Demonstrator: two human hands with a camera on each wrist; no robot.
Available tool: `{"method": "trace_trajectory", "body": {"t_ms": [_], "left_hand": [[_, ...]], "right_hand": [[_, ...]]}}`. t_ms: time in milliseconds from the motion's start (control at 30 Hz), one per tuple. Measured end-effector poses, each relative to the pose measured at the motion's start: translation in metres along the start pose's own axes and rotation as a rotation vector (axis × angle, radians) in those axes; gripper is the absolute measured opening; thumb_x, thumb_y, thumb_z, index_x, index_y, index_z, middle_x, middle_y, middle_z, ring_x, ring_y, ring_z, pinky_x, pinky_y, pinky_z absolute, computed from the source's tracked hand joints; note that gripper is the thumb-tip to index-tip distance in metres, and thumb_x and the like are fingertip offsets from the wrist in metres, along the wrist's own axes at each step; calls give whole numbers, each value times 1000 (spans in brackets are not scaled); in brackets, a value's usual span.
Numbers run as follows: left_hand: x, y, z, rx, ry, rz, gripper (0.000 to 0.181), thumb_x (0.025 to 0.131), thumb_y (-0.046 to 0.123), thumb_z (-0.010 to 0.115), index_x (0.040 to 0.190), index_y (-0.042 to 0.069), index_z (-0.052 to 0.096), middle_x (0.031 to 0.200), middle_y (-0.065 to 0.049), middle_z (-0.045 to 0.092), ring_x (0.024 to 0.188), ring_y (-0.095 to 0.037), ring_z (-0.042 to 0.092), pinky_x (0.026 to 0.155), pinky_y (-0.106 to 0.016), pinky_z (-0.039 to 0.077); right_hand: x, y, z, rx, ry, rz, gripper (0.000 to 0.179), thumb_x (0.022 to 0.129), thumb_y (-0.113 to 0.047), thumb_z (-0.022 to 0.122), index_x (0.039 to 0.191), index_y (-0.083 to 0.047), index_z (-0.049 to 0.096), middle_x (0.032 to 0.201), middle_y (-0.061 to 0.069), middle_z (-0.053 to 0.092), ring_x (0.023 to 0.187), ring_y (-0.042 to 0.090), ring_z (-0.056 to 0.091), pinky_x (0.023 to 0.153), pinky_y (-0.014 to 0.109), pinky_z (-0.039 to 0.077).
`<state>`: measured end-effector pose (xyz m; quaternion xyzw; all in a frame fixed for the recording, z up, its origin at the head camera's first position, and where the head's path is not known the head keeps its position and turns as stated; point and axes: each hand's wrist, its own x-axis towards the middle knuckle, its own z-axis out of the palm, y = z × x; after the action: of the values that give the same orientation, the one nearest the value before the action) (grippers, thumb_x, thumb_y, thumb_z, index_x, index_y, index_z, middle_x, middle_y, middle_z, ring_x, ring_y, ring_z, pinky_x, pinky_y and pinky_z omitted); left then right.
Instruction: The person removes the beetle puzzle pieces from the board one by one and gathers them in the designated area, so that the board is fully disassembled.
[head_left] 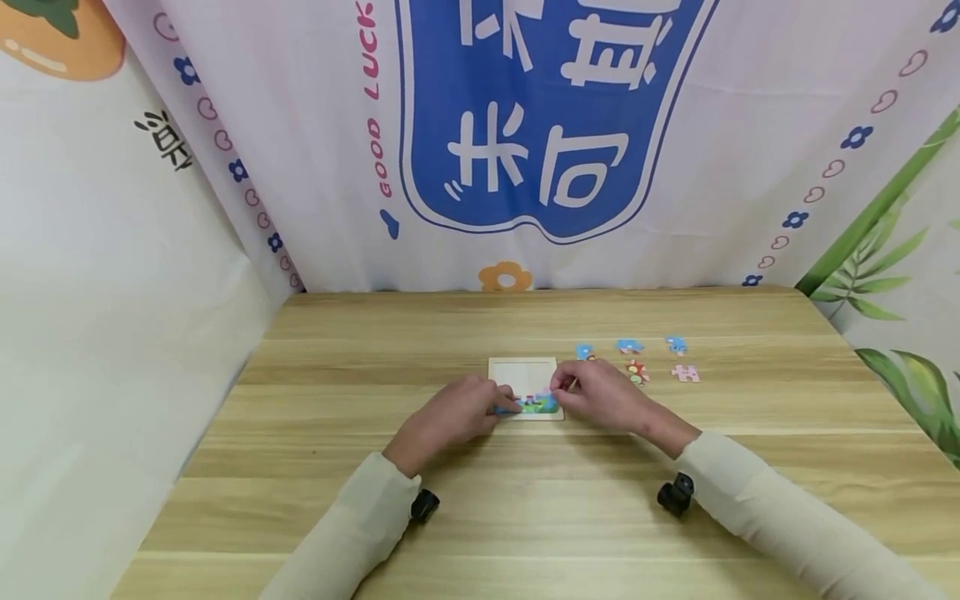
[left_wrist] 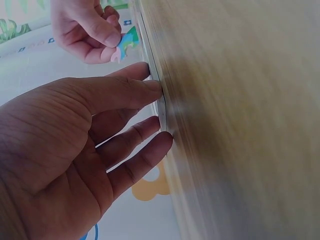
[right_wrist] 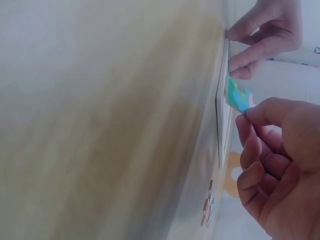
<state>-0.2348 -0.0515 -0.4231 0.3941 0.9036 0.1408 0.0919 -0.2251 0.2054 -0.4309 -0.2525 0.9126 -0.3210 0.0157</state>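
A small puzzle tray (head_left: 522, 361) with a pale rim lies on the table. Green and blue puzzle pieces (head_left: 536, 406) fill its near strip, while its upper part shows bare board. My left hand (head_left: 465, 407) rests at the tray's left side, fingertips touching it; in the left wrist view its fingers (left_wrist: 140, 157) are spread and fairly straight along the edge. Between thumb and forefinger my right hand (head_left: 606, 397) pinches a green, blue and pink puzzle piece (right_wrist: 237, 96), tilted up over the tray's right end. Whether that piece touches its neighbours I cannot tell.
Several loose puzzle pieces lie right of the tray, among them a blue one (head_left: 677, 345), a red one (head_left: 637, 372) and a pink one (head_left: 686, 372). Behind the wooden table (head_left: 360, 358) hangs a printed curtain (head_left: 337, 208).
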Motion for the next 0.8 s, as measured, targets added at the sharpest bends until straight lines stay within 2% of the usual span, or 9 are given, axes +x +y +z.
{"method": "trace_trajectory", "body": {"t_ms": [333, 467, 667, 800], "left_hand": [[0, 0, 0, -20, -6, -19, 32, 96, 3, 72, 124, 16, 77, 135, 0, 66, 124, -20, 61, 93, -31, 51], [-2, 0, 0, -31, 1, -17, 33, 95, 1, 72, 123, 16, 77, 135, -2, 66, 125, -22, 61, 91, -29, 51], [-3, -1, 0, -48, 11, -9, 32, 95, 1, 72, 123, 15, 78, 135, -2, 67, 124, -23, 62, 85, -26, 50], [-4, -1, 0, -54, 17, -9, 32, 95, 1, 73, 123, 16, 78, 134, -2, 67, 123, -22, 62, 86, -26, 50]], "right_hand": [[-7, 2, -12, 21, -3, 28, 4, 98, -13, 68, 95, -13, 70, 90, -6, 67, 79, 11, 61, 68, 30, 53], [-12, 5, -19, 16, 10, 38, 4, 99, -14, 68, 96, -12, 70, 90, -7, 67, 79, 12, 60, 69, 30, 52], [-23, 13, -30, -1, 43, 9, 7, 97, -9, 69, 92, -12, 71, 88, -8, 67, 78, 12, 60, 68, 30, 51], [-32, 19, -37, -15, 46, 36, 6, 98, -11, 69, 93, -11, 71, 91, -7, 67, 81, 13, 60, 70, 30, 50]]}}
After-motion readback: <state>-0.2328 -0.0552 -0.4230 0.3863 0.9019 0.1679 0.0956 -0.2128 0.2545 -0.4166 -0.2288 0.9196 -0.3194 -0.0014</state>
